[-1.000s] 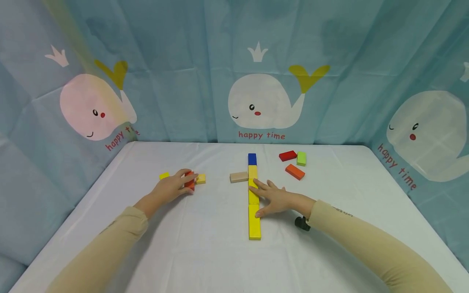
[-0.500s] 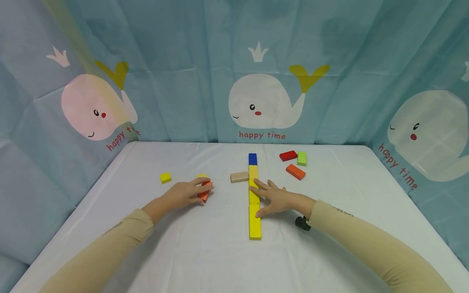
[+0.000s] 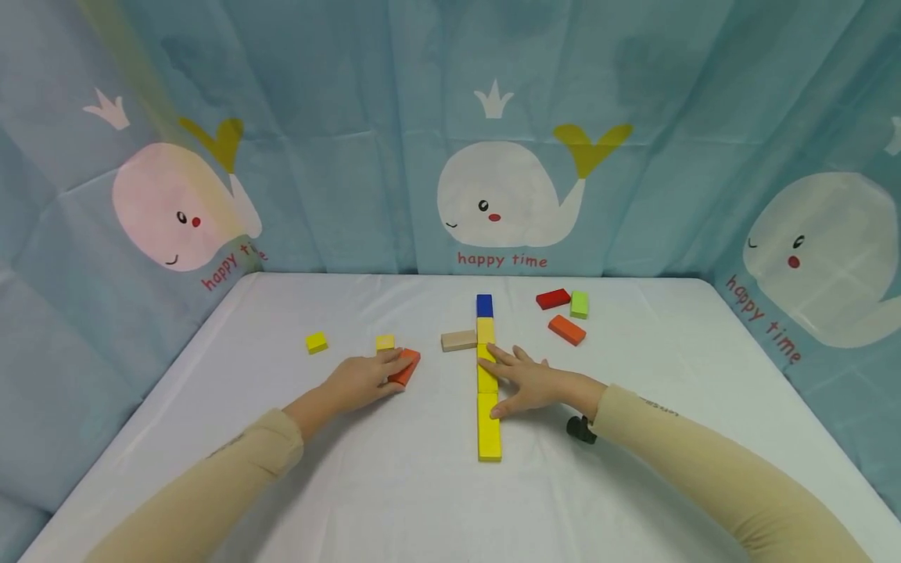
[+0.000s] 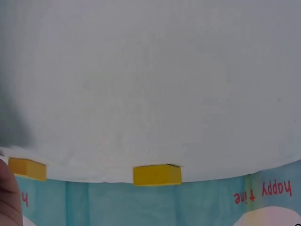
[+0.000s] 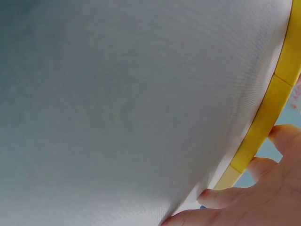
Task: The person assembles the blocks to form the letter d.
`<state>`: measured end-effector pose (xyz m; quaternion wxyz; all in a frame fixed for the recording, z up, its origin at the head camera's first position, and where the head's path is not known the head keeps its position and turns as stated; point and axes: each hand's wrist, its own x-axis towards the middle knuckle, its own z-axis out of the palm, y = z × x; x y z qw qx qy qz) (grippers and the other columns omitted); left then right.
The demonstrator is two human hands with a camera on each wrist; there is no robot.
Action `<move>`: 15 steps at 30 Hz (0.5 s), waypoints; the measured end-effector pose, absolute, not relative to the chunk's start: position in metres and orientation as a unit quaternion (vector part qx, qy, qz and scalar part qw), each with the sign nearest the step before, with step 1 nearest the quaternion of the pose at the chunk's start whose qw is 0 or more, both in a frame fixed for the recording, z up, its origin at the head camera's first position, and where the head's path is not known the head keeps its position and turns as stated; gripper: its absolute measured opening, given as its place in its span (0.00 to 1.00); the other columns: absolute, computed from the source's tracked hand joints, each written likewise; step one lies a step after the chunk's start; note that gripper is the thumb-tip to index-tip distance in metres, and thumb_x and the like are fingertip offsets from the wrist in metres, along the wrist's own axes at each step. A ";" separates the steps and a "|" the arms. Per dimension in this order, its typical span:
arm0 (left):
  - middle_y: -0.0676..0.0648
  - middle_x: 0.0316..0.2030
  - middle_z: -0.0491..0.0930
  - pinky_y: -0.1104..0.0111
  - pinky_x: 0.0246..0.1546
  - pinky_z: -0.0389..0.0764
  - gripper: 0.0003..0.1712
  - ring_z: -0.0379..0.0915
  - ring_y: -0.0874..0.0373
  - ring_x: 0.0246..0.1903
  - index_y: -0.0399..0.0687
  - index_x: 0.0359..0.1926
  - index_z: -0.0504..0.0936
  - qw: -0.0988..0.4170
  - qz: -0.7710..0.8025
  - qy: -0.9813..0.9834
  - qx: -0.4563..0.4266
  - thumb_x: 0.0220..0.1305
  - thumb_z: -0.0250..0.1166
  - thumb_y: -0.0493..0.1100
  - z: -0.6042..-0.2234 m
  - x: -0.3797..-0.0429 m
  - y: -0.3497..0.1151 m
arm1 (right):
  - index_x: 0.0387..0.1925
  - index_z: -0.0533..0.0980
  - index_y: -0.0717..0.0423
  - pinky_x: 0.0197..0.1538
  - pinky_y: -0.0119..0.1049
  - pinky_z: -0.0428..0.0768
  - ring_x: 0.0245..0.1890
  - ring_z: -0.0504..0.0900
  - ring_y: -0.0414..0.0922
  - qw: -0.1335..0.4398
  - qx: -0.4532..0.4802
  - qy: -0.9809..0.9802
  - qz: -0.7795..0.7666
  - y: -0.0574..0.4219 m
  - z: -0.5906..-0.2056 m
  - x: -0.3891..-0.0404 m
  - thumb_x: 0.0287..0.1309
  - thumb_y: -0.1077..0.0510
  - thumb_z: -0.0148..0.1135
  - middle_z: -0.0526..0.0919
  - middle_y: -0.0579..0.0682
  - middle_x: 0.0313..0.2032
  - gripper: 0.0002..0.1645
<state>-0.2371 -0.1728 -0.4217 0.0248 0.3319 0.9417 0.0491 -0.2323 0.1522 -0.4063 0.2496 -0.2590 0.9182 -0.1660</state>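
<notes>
Closest in, two yellow blocks [image 3: 488, 400] lie end to end on the desk [image 3: 394, 489], the right hand [image 3: 531, 383] resting on them, fingers spread. The left hand [image 3: 360, 381] pinches an orange-red block [image 3: 407, 365]; just past it sits a small yellow block [image 3: 385, 342], with a tan block [image 3: 459, 340] off right.

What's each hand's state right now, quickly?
Left hand: holding an orange-red block.
Right hand: open, spread out, touching the yellow blocks.
</notes>
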 end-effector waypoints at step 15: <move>0.41 0.63 0.72 0.61 0.30 0.79 0.26 0.82 0.49 0.36 0.44 0.64 0.75 -0.018 0.049 0.946 0.321 0.68 0.62 0.46 -0.423 -0.250 -0.148 | 0.76 0.51 0.43 0.58 0.77 0.41 0.73 0.36 0.66 0.251 -0.258 0.919 -0.159 0.153 -0.406 -0.233 0.52 0.34 0.67 0.38 0.49 0.77 0.57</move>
